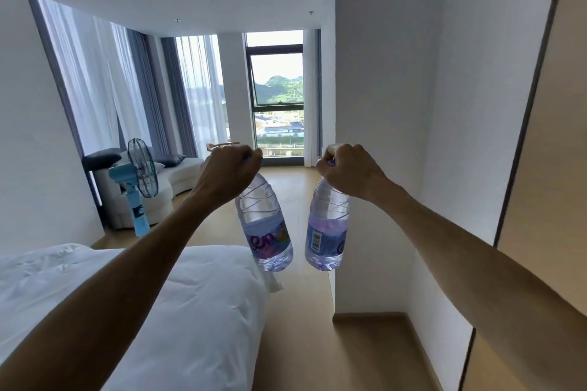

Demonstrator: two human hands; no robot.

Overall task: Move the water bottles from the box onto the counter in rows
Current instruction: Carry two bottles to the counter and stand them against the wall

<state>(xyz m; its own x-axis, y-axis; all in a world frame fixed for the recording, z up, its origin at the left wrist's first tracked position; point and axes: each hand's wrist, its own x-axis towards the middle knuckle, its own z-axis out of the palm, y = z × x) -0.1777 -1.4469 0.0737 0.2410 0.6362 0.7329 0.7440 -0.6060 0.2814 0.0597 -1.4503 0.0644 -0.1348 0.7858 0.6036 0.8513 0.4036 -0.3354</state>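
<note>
Both arms are stretched out in front of me at chest height. My left hand (229,168) grips the cap end of a clear water bottle (263,225) with a purple label, which hangs down tilted to the right. My right hand (349,170) grips the cap end of a second clear water bottle (327,228) with a purple label and barcode, hanging nearly straight. The two bottles hang side by side in the air, a small gap between them. No box and no counter are in view.
A bed with white bedding (190,311) fills the lower left. A white wall corner (381,168) and a wooden panel (546,168) stand to the right. Wooden floor (305,311) runs ahead toward windows, a blue standing fan (139,181) and a white sofa (178,174).
</note>
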